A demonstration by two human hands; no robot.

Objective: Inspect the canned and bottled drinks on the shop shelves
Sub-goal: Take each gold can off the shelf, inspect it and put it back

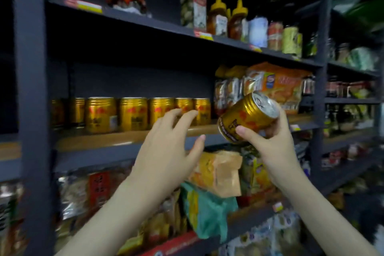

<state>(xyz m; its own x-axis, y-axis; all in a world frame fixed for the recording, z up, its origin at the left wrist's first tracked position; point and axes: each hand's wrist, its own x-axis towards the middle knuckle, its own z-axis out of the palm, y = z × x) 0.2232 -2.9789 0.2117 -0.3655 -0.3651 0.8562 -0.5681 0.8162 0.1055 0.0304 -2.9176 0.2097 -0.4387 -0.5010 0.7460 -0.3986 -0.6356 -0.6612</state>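
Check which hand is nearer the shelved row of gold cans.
Left. The left hand is open, fingertips in front of the right end of the row of gold cans. The right hand is past that end, rightward, gripping a separate tilted gold can.

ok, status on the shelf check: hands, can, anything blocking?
Right hand grips gold can, tilted, top up and right. Left hand open, fingers spread, at row of gold cans; contact unclear. Nothing in the way.

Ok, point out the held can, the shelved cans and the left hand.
held can [243, 114], head view, gold side wall.
shelved cans [133, 114], head view, a middle can's front.
left hand [166, 147], head view, back of hand.
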